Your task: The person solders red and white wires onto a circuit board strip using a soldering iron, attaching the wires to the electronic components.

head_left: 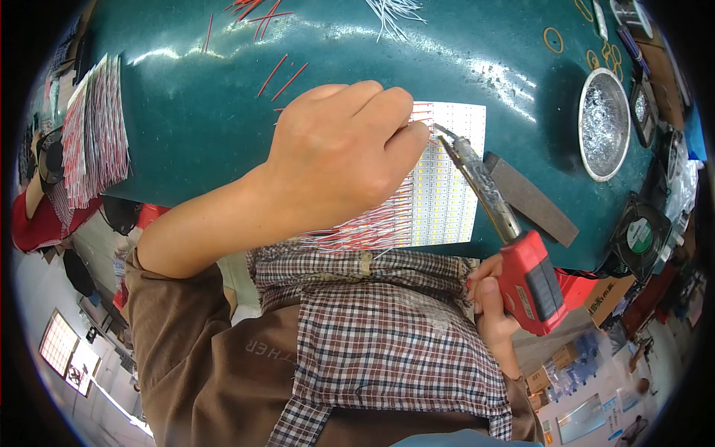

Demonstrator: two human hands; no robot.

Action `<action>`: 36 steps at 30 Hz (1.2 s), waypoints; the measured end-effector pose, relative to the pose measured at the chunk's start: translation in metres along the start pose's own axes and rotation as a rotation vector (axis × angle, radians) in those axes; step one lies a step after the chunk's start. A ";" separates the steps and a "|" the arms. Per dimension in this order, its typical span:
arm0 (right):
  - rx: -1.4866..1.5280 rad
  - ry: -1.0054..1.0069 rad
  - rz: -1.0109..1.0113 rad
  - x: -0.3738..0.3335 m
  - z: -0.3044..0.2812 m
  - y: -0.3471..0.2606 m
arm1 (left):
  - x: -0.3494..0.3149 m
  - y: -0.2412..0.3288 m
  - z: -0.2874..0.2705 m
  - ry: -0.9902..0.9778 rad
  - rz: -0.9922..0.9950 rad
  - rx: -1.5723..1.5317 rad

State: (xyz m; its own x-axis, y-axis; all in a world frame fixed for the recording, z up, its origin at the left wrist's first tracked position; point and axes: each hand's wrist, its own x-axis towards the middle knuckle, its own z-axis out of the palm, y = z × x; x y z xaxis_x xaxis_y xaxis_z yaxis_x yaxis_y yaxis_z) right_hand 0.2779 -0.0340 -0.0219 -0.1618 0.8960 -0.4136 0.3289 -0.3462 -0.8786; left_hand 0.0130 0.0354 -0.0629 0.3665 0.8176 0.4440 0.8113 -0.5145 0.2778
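Note:
A white panel of LED strips [445, 179] with yellow chips lies on the bench before me. Many red and white wires [365, 221] stick out from its left side. My left hand [346, 145] is over the panel, closed in a pinch at its upper part. A bit of red wire shows at the fingertips; the rest of the grip is hidden. My right hand [491, 302] is wrapped round a red and black soldering gun [530, 287] at the lower right. The gun's thin tip meets the panel's upper part, just beside my left fingertips.
A grey bar [532, 200] lies right of the panel. Farther right are a metal bowl [605, 125] and a small black fan [642, 233]. Loose red wires [283, 77] lie beyond my left hand. A wired stack of strips [97, 134] hangs at the left edge, near another person's red sleeve.

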 end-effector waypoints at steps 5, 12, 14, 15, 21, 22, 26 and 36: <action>0.034 0.007 -0.050 -0.002 -0.004 -0.001 | 0.000 0.000 -0.001 -0.016 -0.009 0.007; 0.048 -0.039 -0.095 -0.003 -0.007 0.003 | 0.000 0.000 -0.001 -0.030 -0.020 0.000; 0.060 -0.027 -0.105 -0.003 -0.007 0.003 | -0.001 0.001 0.000 -0.021 -0.022 -0.010; 0.072 -0.014 -0.115 -0.003 -0.008 0.002 | -0.002 0.001 0.002 0.013 -0.010 -0.018; 0.128 0.052 -0.014 -0.008 -0.004 -0.002 | -0.007 0.003 -0.001 0.007 0.019 -0.042; 0.129 0.052 -0.014 -0.009 -0.005 -0.001 | -0.008 0.003 0.000 0.025 0.028 -0.052; 0.107 -0.009 -0.033 -0.009 -0.009 0.004 | -0.007 0.002 0.000 0.017 0.031 -0.055; 0.120 -0.069 -0.058 -0.008 -0.014 0.010 | -0.006 0.001 0.001 0.072 0.038 -0.084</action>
State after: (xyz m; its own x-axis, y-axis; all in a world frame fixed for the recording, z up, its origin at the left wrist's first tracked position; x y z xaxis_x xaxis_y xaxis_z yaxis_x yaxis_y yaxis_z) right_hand 0.2950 -0.0405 -0.0241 -0.2421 0.8958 -0.3727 0.2038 -0.3286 -0.9222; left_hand 0.0121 0.0298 -0.0661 0.3598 0.7783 0.5146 0.7556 -0.5666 0.3287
